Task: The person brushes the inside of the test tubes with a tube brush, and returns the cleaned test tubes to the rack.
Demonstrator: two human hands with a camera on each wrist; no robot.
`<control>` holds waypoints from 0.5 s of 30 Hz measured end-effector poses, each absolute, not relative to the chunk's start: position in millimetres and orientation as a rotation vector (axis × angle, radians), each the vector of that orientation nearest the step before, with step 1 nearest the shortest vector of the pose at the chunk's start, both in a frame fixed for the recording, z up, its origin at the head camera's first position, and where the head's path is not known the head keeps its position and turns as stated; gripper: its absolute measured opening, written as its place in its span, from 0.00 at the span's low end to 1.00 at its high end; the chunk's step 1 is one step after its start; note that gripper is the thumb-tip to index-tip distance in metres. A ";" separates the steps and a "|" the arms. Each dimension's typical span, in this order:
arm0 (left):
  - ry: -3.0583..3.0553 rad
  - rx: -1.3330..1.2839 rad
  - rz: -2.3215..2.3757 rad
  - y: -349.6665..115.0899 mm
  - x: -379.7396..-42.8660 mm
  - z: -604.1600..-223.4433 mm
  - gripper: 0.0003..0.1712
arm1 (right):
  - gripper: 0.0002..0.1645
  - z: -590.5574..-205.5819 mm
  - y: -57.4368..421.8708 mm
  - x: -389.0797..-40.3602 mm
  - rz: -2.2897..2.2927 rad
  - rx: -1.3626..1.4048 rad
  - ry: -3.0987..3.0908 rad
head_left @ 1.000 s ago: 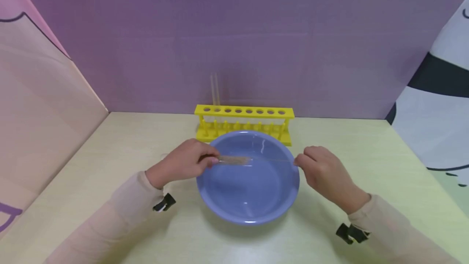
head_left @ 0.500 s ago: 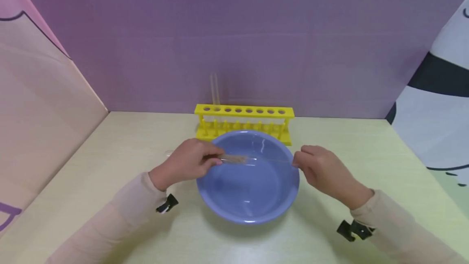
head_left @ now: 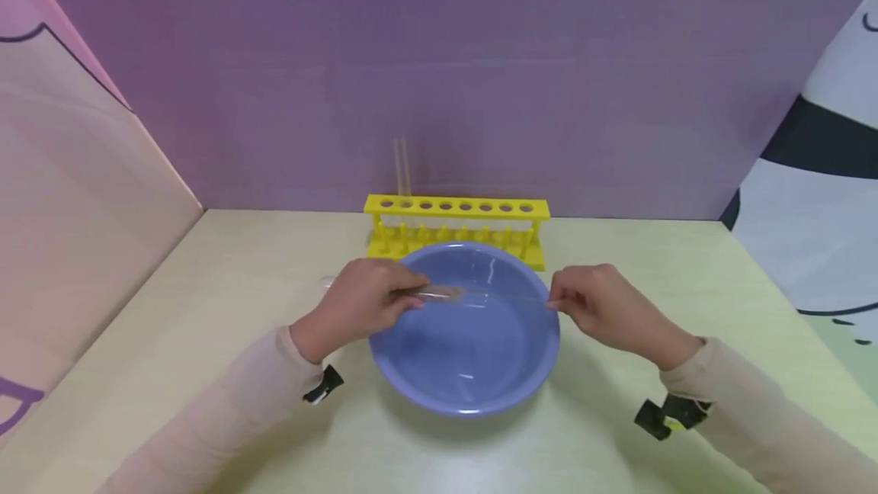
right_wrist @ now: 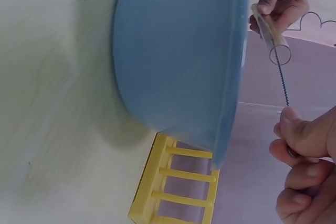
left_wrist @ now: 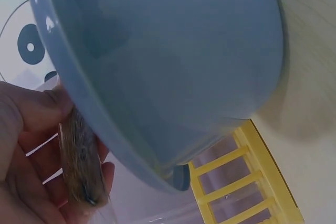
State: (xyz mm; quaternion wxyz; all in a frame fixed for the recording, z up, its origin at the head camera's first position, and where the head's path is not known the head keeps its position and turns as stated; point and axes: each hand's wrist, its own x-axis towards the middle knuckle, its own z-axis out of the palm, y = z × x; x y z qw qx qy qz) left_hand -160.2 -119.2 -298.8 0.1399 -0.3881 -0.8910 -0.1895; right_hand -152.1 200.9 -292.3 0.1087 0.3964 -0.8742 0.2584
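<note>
Over the blue basin (head_left: 466, 364), my left hand (head_left: 363, 299) grips a clear test tube (right_wrist: 271, 34) held roughly level, its mouth facing right. Inside the tube sits the bristle head of a test tube brush (left_wrist: 81, 163). The brush's twisted wire handle (right_wrist: 282, 80) comes out of the mouth, and my right hand (head_left: 607, 311) pinches its end near the basin's right rim. In the head view the wire is faint and the tube's rounded end sticks out behind my left hand.
Behind the basin stands a yellow test tube rack (head_left: 456, 208) with a row of holes and pegs. Another clear test tube (head_left: 402, 166) stands upright near its left end. A purple backdrop (head_left: 453, 82) rises behind the light wooden table (head_left: 274, 250).
My left hand and the test tube have shifted a little to the right. The bristle head now lies slightly deeper in the tube. My right fingertips have barely moved.
</note>
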 end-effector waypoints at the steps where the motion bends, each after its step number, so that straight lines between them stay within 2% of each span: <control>1: -2.569 -1.114 -0.549 -118.4 -160.3 -298.8 0.14 | 0.14 -291.3 200.9 -152.2 0.780 1.159 -2.593; 15: -2.503 -1.066 -0.433 -109.6 -159.2 -298.4 0.12 | 0.10 -280.6 200.4 -165.7 1.023 1.120 -2.983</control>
